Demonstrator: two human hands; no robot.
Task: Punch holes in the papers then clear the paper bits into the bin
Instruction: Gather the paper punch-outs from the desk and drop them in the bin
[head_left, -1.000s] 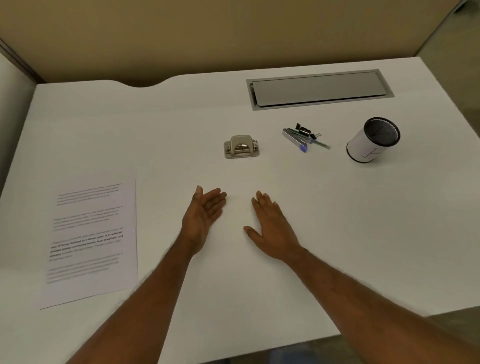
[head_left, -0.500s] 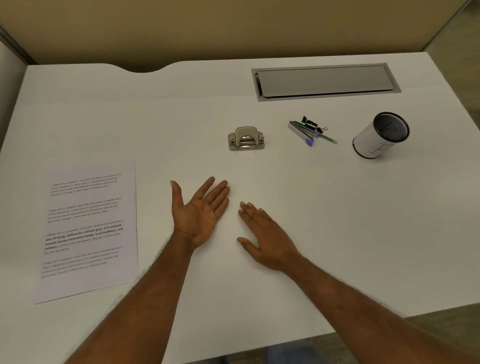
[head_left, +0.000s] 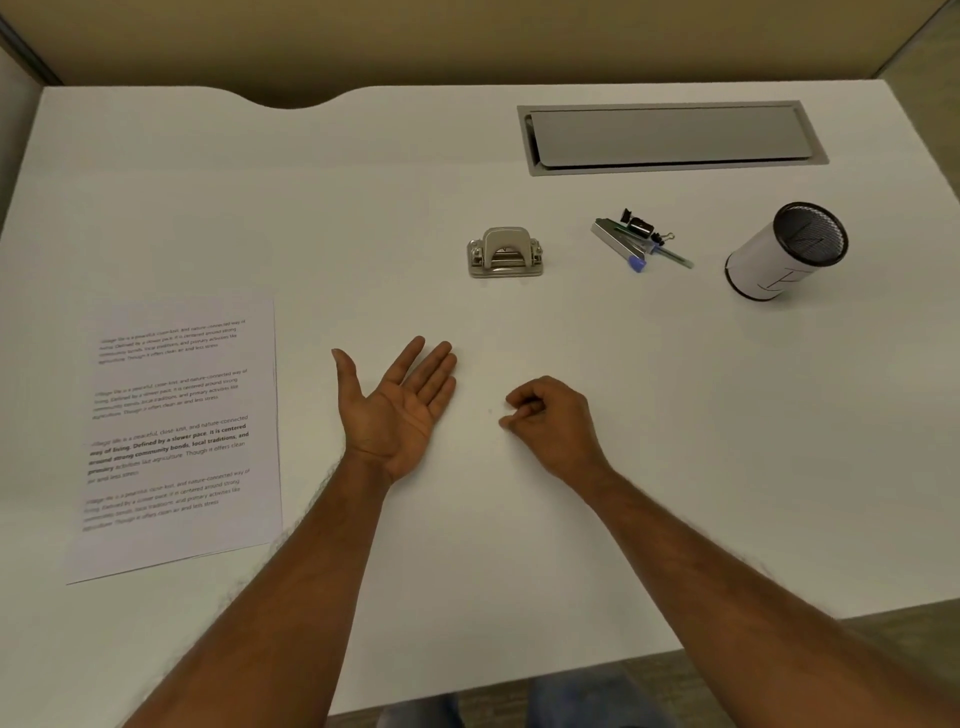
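Printed papers (head_left: 176, 436) lie flat at the left of the white desk (head_left: 727, 441). A silver hole punch (head_left: 505, 253) stands at the middle back. A small white bin (head_left: 784, 252) with a dark mesh rim sits at the right. My left hand (head_left: 397, 408) rests palm up, fingers spread, holding nothing visible. Just to its right, my right hand (head_left: 550, 421) lies on the desk with fingers curled and fingertips pinched together; whether a paper bit is between them is too small to tell. A tiny speck (head_left: 490, 411) lies between the hands.
A stapler, a binder clip and a pen (head_left: 636, 241) lie in a heap between the punch and the bin. A grey cable hatch (head_left: 670, 137) is set into the desk at the back right. A tan partition rises behind the desk.
My left hand has turned from edge-on to palm up. My right hand went from flat on the desk to curled with pinched fingertips. The view shifted slightly.
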